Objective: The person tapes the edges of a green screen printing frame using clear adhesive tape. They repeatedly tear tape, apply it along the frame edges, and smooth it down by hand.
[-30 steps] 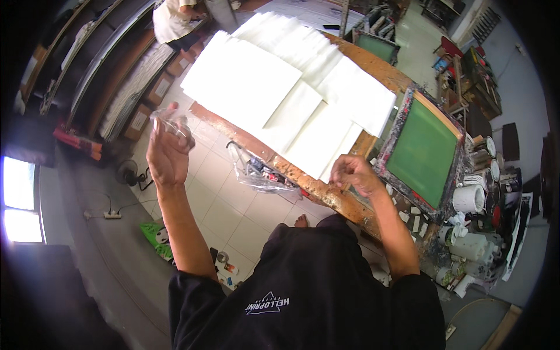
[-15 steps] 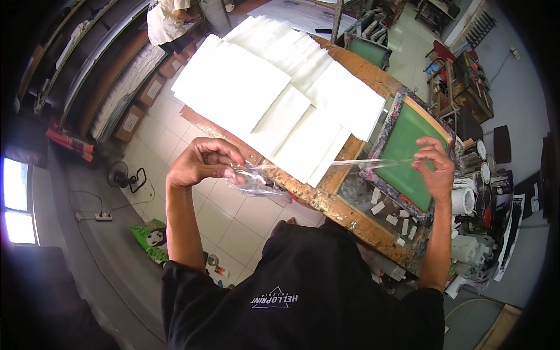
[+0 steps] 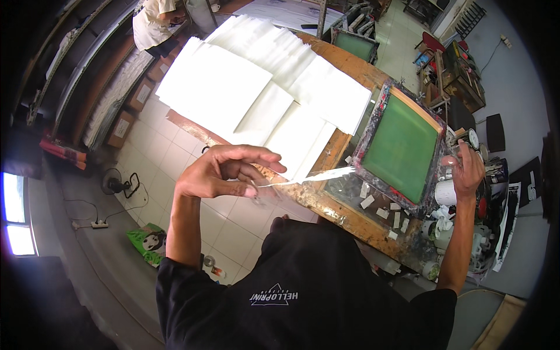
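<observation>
A thin strip of clear plastic film (image 3: 329,174) runs taut and shiny from my left hand toward the right, over the near edge of the wooden table. My left hand (image 3: 224,172) pinches its end between thumb and curled fingers, with the index finger raised off it. More of the film hangs blurred below that thumb. My right hand (image 3: 468,172) is out past the green screen-printing frame (image 3: 402,146), fingers bent toward the thumb; the film's far end is nearly invisible against the frame. Overlapping white sheets (image 3: 221,87) cover much of the table beyond my hands.
Small white pieces (image 3: 367,202) lie on the table (image 3: 318,201) below the frame. Paint cans and a white tub (image 3: 445,192) crowd the right side. Shelves (image 3: 87,76) line the left. A person (image 3: 153,26) stands at the far left, near a floor fan (image 3: 114,182).
My hands have moved farther apart, the right one outward past the frame's edge. The bunched film at my left hand has drawn out into a tighter strip. The view has shifted slightly.
</observation>
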`<state>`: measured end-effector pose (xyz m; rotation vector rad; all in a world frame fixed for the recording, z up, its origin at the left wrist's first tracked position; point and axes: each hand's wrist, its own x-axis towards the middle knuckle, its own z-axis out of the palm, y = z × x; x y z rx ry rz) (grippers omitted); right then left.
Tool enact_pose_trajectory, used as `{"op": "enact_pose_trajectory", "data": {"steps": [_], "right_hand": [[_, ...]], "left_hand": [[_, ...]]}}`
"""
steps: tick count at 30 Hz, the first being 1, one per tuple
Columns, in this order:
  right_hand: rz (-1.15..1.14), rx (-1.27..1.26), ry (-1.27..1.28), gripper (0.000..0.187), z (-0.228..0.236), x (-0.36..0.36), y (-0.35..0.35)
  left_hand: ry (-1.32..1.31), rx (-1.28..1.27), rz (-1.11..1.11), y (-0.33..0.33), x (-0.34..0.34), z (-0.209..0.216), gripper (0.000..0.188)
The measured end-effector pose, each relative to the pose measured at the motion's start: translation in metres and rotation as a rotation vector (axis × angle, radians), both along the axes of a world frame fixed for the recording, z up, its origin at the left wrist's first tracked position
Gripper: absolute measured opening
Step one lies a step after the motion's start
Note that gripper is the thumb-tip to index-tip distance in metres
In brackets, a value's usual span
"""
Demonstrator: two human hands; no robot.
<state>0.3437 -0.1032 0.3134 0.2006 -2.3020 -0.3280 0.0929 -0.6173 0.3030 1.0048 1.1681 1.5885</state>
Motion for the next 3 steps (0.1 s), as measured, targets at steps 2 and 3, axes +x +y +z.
{"op": "enact_pose_trajectory", "data": {"steps": [2,3], "right_hand": [[-0.067,-0.043,0.001,0.062,-0.011,0.011,0.014],[-0.097,-0.07,0.007,0.065,-0.016,0.014,0.02]], "left_hand": [[0.038,-0.052,-0.062,0.004,0.0,0.001,0.07],[0.013,-0.044,-0.075,0.009,0.005,-0.001,0.07]]}}
